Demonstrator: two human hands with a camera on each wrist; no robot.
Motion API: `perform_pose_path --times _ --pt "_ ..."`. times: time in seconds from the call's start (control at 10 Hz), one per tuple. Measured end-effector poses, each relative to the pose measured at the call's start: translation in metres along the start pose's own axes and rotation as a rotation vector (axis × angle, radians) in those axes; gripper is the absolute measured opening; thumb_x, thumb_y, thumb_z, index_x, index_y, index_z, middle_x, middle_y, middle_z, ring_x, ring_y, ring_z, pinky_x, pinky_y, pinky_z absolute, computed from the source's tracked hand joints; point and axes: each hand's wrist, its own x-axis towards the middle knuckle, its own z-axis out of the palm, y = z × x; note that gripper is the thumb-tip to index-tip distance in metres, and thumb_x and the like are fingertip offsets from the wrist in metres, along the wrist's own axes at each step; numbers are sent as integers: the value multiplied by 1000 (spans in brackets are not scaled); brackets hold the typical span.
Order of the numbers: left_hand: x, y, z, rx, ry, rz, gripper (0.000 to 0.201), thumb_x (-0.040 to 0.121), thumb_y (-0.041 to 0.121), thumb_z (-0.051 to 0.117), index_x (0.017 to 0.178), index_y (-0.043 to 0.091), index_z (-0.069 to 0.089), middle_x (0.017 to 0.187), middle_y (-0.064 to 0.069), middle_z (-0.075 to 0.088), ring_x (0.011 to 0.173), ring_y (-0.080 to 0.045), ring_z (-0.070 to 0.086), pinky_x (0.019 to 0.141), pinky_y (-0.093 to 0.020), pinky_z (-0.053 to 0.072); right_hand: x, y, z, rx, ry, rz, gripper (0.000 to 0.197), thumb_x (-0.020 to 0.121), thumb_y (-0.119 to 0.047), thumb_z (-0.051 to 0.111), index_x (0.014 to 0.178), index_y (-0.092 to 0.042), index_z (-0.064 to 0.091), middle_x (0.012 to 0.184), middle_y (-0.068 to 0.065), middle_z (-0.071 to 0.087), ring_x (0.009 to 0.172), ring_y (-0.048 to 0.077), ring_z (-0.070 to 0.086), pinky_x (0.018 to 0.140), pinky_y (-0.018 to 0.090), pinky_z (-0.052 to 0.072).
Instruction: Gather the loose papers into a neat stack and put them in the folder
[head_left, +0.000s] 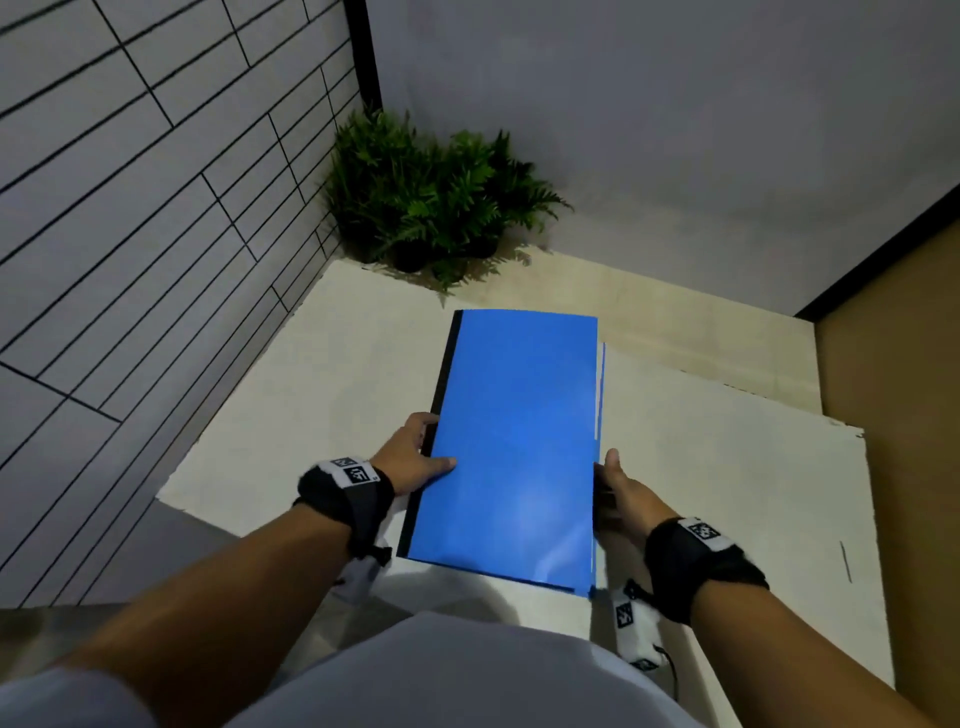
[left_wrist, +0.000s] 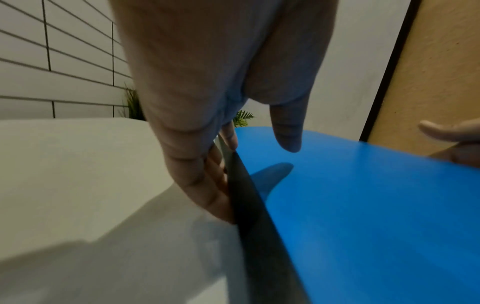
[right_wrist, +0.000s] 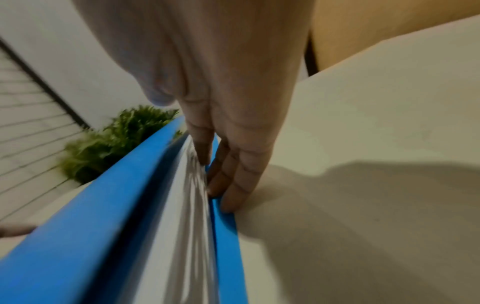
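A blue folder (head_left: 514, 441) with a black spine (head_left: 441, 374) lies closed lengthwise in front of me, over the cream table (head_left: 311, 389). My left hand (head_left: 415, 452) sits at the spine, its straight fingers (left_wrist: 207, 179) pressed along the spine and its thumb (left_wrist: 287, 133) just above the cover. My right hand (head_left: 615, 483) is at the folder's open edge. Its straight fingers (right_wrist: 233, 174) touch the white papers (right_wrist: 192, 226) between the two blue covers. The right thumb (left_wrist: 441, 129) stays above the top cover. Most of the papers are hidden inside.
A potted green fern (head_left: 426, 197) stands in the far corner against a tiled wall (head_left: 130, 234). A large white board (head_left: 727, 493) lies on the table to the right of the folder. Beyond it is a brown surface (head_left: 893, 389).
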Motion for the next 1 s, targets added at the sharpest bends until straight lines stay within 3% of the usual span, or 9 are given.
perform_pose_path --times 0.1,0.2,0.3,0.4,0.5,0.6,0.8,0.9,1.0 --pt "6 -9 9 -22 38 10 76 78 33 74 142 28 35 136 -9 51 111 -29 63 95 -45 54 52 34 -4 -104 20 -79 109 58 -96 38 118 -9 63 122 14 65 113 33 61 106 50 41" --pt "7 -17 2 -15 132 10 71 78 30 73 141 26 39 137 -9 51 116 -30 59 99 -44 51 43 13 14 -141 -37 -92 46 91 -47 52 120 -13 61 125 11 63 119 32 58 108 46 41" --pt "7 -29 -21 -39 284 -26 66 76 32 71 137 28 44 134 -9 53 119 -30 57 101 -44 49 30 -19 48 -223 -120 -182 16 92 -20 48 93 -25 64 101 6 67 106 31 61 100 42 44" --pt "8 -44 -58 12 464 -95 53 83 27 68 133 23 49 130 -13 55 118 -34 56 100 -45 48 35 -48 93 -325 -213 -267 24 95 -6 46 105 -17 64 111 16 65 105 29 59 95 34 44" --pt "6 -55 -99 115 596 -180 49 85 30 65 131 21 52 128 -16 55 118 -39 54 99 -49 48 41 -72 140 -477 -229 -338 34 97 -12 46 129 -2 53 126 20 59 116 35 56 88 29 40" --pt "4 -63 -133 187 642 -209 52 86 32 67 134 18 53 129 -17 56 119 -39 55 99 -46 48 45 -89 177 -538 -239 -310 33 95 -17 49 123 -1 54 124 22 59 113 36 58 92 38 46" --pt "4 -71 -161 282 595 -263 66 85 40 68 144 18 47 136 -17 54 123 -38 54 101 -42 47 45 -108 204 -650 -299 -389 18 95 -8 46 112 -5 52 125 22 54 106 28 55 79 25 31" --pt "2 -65 -153 373 642 -232 70 87 43 64 148 17 41 146 -20 44 133 -41 43 106 -48 41 36 -109 190 -622 -313 -430 9 93 -9 48 95 -5 40 83 13 47 82 27 51 70 30 31" --pt "-16 -50 -126 255 676 8 57 92 33 64 143 14 47 147 -16 44 134 -34 41 111 -44 35 11 -101 164 -344 -300 -405 20 94 -13 52 114 -10 51 86 -2 49 73 15 48 74 35 44"
